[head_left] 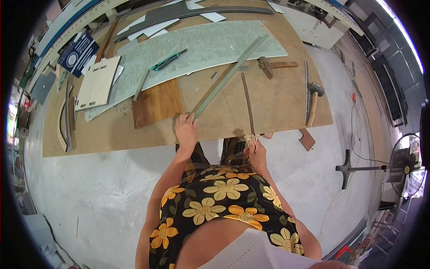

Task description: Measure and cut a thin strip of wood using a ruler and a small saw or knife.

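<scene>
My left hand [187, 130] is closed on the near end of a long, green-grey angled strip [215, 98], at the near edge of the table. The strip slants away to the right, its far end over a pale green patterned panel [197, 49]. In my right hand [257, 154] is the handle of a long, thin, brown file [248, 101], pointing away over the table. The file is right of the strip and apart from it. A brown wooden board [159, 105] lies just left of my left hand.
The brown table [282, 107] bears a hammer [266, 67], a mallet [315, 92], a teal utility knife [168, 60], a slotted cream board [97, 85] and grey strips [192, 15] at the back. A pedestal fan [401, 166] stands on the floor to the right.
</scene>
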Demonstrator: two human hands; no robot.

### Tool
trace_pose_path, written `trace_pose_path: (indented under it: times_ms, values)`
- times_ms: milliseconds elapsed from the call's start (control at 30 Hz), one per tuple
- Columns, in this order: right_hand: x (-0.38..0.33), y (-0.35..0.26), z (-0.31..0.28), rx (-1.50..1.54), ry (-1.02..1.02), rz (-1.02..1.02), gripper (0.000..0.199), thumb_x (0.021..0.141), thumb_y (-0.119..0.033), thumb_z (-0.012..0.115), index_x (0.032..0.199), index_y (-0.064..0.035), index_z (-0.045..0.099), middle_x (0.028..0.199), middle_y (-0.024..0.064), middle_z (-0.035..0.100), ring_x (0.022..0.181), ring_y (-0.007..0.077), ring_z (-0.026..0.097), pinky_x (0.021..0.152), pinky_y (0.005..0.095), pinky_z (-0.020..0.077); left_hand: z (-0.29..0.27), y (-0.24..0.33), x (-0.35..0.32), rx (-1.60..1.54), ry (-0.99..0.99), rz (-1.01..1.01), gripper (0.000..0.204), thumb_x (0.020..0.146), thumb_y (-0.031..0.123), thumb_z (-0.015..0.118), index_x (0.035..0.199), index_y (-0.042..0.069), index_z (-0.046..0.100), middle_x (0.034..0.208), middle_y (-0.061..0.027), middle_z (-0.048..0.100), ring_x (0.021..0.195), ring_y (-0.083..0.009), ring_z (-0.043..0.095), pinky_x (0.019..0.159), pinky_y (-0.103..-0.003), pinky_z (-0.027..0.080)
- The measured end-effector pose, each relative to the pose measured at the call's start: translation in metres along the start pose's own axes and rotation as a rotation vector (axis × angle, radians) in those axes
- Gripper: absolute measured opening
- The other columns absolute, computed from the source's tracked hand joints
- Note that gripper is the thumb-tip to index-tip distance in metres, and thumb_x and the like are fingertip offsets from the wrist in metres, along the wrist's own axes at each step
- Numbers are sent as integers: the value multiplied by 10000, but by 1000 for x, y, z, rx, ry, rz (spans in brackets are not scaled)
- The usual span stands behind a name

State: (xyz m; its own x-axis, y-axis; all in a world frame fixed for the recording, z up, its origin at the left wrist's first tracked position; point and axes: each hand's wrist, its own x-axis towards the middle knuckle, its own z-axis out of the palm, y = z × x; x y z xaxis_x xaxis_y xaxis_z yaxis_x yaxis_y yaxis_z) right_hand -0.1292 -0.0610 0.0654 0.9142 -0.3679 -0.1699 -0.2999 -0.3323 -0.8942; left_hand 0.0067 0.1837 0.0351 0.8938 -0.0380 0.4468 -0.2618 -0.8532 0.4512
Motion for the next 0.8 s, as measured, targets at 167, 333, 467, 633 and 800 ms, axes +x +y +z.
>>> trace_pose_path:
  times_ms: [167,333,467,633,800]
  values:
    - [8,-1,7,-218,-72,-99,286,1004,-226,497,954,43,580,698,206,636,663,399,637,610,455,493,16,-2,4,13,11,-30,327,746,133,767,1063,77,708,1008,-89,592,995,-320,571,810,-451,462]
    - [14,-3,27,-364,-137,-199,283,997,-215,494,950,52,575,748,287,619,735,484,610,642,517,483,17,-15,-1,43,4,-73,339,746,156,766,1076,107,705,1032,-63,596,994,-296,570,800,-452,443]
    - [19,-2,45,-398,-181,-254,309,1001,-231,498,1034,64,583,743,302,606,724,496,602,613,487,479,16,-19,-4,12,-15,-63,339,746,142,762,1077,102,704,1025,-71,601,991,-303,569,805,-447,437]
    - [27,-4,60,-467,-237,-323,314,995,-227,504,1107,57,573,772,303,621,755,502,612,637,518,489,9,-25,-12,-25,-33,-59,339,742,115,760,1076,90,704,1024,-83,612,1005,-313,571,809,-453,444]
    - [32,-10,73,-552,-282,-326,260,985,-211,508,1008,41,569,769,312,624,744,490,630,642,540,511,1,-23,-21,-6,-85,-96,342,743,119,759,1077,76,700,1048,-91,621,1039,-322,577,851,-458,452]
